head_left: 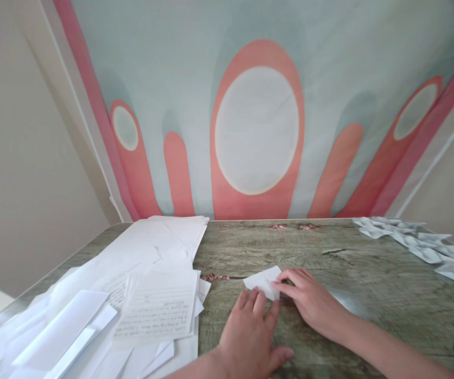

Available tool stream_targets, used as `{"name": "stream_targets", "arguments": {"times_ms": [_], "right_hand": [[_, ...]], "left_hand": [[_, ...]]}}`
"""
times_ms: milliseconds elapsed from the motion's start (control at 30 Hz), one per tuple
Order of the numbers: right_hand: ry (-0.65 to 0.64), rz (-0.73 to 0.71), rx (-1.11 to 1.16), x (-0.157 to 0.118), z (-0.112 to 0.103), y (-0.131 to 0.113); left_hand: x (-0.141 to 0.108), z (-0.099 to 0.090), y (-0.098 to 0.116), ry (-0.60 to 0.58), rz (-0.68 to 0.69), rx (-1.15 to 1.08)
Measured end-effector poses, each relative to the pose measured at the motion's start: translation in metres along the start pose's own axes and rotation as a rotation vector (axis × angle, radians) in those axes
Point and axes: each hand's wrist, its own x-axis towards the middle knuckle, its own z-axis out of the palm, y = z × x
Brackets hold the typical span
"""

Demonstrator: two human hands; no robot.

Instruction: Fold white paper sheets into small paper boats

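A small folded piece of white paper [263, 281] lies on the wooden table in front of me. My left hand [249, 334] is palm down with its fingers spread, and the fingertips rest on the paper's near edge. From the right, my right hand [309, 297] pinches the paper's right edge between thumb and forefinger. A crease crosses the paper. Parts of its near and right edges are hidden under my fingers.
To the left, a large pile of white sheets [155, 231] and handwritten pages [158, 305] covers the table [242, 245]. Folded paper strips [63, 334] lie on it. Several folded white paper pieces [424, 247] sit at the far right. A patterned backdrop [256, 205] stands behind.
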Motion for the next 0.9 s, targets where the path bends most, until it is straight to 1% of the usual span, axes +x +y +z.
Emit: {"name": "stream_targets", "arguments": {"times_ms": [133, 300, 400, 533, 700, 900], "right_hand": [[0.068, 0.080, 0.129, 0.004, -0.002, 0.004], [0.047, 0.118, 0.233, 0.007, -0.001, 0.006], [0.043, 0.155, 0.300, 0.008, 0.001, 0.007], [0.042, 0.196, 0.364, 0.011, 0.005, 0.012], [0.061, 0.211, 0.363, 0.014, 0.009, 0.016], [0.049, 0.182, 0.334, 0.012, 0.007, 0.012]], "left_hand": [[0.000, -0.007, -0.003, -0.002, 0.036, -0.009], [-0.004, -0.025, -0.011, -0.032, 0.077, -0.064], [-0.006, -0.031, -0.016, -0.048, 0.129, -0.079], [-0.005, -0.031, -0.019, -0.046, 0.189, -0.086], [-0.005, -0.027, -0.020, -0.038, 0.238, -0.109], [-0.007, -0.029, -0.020, -0.035, 0.219, -0.118]]}}
